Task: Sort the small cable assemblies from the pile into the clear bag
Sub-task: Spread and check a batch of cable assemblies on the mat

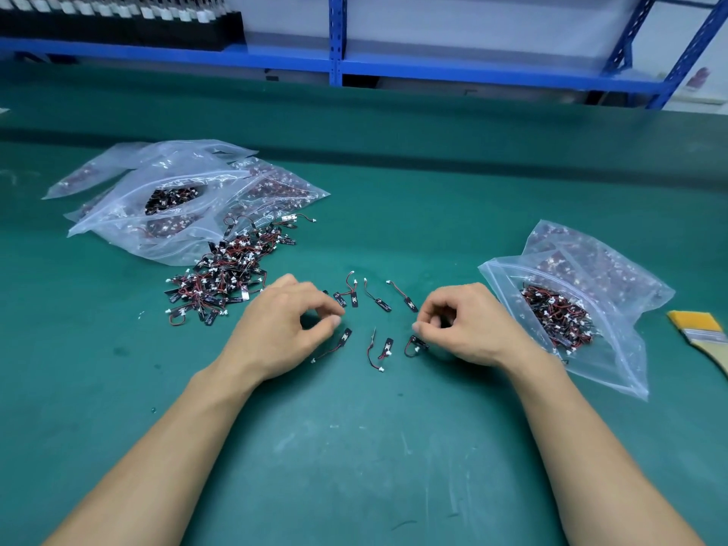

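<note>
A pile of small cable assemblies (224, 277), black tabs with red-black wires and white plugs, lies left of centre on the green mat. Several loose assemblies (378, 301) are spread between my hands. My left hand (287, 321) hovers with its fingers curled; thumb and forefinger tips are close together, with nothing visible between them. My right hand (461, 321) has curled fingers that pinch one assembly (413, 345) at its black tab, and the wire loops below. To the right, an open clear bag (614, 309) holds several assemblies.
Several clear zip bags (177, 199), some filled, are heaped behind the pile at the left. A yellow-bristled brush (701, 329) lies at the right edge. A blue metal shelf frame (338, 65) runs along the back of the table (354, 447).
</note>
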`<state>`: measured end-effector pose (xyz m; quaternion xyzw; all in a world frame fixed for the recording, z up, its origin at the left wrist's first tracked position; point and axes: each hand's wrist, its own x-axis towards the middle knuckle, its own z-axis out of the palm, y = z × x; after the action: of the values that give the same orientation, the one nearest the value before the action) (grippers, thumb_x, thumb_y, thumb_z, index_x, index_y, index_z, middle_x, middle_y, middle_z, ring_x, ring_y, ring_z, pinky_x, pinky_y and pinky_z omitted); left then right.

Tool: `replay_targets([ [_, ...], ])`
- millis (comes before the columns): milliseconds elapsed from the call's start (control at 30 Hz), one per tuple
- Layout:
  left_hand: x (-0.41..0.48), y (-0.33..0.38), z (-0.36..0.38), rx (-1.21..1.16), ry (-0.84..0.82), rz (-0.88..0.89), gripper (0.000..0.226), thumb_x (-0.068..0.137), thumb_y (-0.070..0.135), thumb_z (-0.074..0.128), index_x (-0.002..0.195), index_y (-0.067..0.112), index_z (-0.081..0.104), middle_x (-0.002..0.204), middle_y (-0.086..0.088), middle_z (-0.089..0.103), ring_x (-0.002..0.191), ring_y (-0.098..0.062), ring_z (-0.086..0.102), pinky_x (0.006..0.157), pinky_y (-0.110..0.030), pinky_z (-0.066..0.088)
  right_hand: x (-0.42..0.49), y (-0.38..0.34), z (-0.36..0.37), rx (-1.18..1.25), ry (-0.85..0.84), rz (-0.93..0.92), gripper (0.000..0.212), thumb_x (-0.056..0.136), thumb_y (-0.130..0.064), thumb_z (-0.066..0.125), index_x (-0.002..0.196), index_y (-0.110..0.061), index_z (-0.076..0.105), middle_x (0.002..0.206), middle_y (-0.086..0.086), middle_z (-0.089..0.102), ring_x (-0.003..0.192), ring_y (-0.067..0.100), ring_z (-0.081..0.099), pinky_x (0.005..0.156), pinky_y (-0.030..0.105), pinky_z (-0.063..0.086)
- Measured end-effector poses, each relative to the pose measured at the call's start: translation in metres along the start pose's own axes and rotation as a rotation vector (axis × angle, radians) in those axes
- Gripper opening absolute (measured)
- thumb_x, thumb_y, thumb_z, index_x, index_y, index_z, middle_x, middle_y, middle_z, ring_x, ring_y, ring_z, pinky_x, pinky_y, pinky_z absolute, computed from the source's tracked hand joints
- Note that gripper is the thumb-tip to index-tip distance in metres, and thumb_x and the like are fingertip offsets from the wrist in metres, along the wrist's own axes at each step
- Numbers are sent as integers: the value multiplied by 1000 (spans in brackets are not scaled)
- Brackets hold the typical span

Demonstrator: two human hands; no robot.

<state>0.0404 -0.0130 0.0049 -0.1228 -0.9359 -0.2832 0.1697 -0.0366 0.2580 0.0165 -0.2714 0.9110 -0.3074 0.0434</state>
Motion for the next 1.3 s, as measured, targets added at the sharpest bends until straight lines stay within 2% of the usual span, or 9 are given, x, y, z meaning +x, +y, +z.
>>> replay_targets([
  [33, 1, -2, -1, 14, 54, -32, 11, 88, 22, 73, 95, 30, 75, 81, 21, 63, 79, -13, 47, 74, -27, 41, 0, -1, -1, 14, -18, -18, 4, 77, -26, 76, 78, -28, 73, 66, -13, 63, 56, 6, 50, 59, 22, 39],
  [133, 2, -10, -5, 48, 134, -95, 18, 90, 15, 69, 104, 27, 73, 89, 20, 63, 82, -14, 46, 77, -27, 37, -1, -1, -2, 24, -110, -72, 21, 79, -20, 78, 96, -32, 78, 74, -15, 65, 61, 6, 50, 60, 14, 37],
  [267, 3, -17, -5, 63, 133, -159, 21, 90, 14, 67, 106, 27, 72, 94, 17, 64, 86, -14, 45, 81, -31, 39, 0, -1, 0, 28, -116, -79, 12, 80, -21, 79, 86, -31, 79, 72, -13, 66, 63, 3, 54, 60, 10, 37],
  [400, 3, -19, -3, 75, 102, -195, 22, 90, 17, 68, 107, 30, 73, 95, 18, 63, 90, -13, 45, 83, -30, 39, 0, -1, 3, 43, -100, -21, 3, 78, -24, 76, 78, -27, 75, 65, -15, 66, 56, 5, 51, 59, 17, 41],
  [533, 4, -20, -3, 64, 50, -187, 24, 91, 16, 67, 108, 32, 74, 102, 14, 65, 92, -13, 43, 91, -40, 42, 0, 1, 4, 32, -68, 0, 9, 78, -30, 76, 71, -28, 71, 60, -11, 63, 51, 5, 49, 55, 16, 38],
  [700, 3, -19, -1, 55, -30, -151, 29, 96, 15, 59, 114, 33, 72, 110, 17, 60, 95, -14, 41, 96, -47, 40, 3, 2, 7, 59, 46, -12, 6, 83, -22, 74, 78, -26, 72, 57, -16, 60, 53, 4, 50, 56, 14, 34],
  [900, 2, -20, -1, 92, -26, -190, 28, 96, 17, 58, 113, 34, 72, 101, 17, 57, 94, -11, 38, 96, -44, 39, 5, 6, 9, 70, 122, 5, 13, 86, -18, 71, 88, -31, 73, 58, -19, 58, 56, 4, 50, 60, 21, 37],
  [1067, 2, -17, -2, 92, -19, -228, 25, 96, 19, 58, 111, 33, 73, 100, 13, 60, 95, -15, 41, 95, -44, 40, 7, 8, 12, 45, 155, 37, 19, 87, -18, 69, 101, -30, 76, 62, -17, 59, 59, 4, 51, 65, 30, 48],
  [1300, 3, -11, -3, 43, 124, -351, 24, 98, 17, 52, 111, 27, 69, 94, 5, 68, 92, -22, 55, 86, -38, 45, 8, 6, 12, -28, 110, 77, 15, 86, -21, 66, 88, -32, 76, 62, -20, 62, 63, 3, 55, 66, 30, 52],
])
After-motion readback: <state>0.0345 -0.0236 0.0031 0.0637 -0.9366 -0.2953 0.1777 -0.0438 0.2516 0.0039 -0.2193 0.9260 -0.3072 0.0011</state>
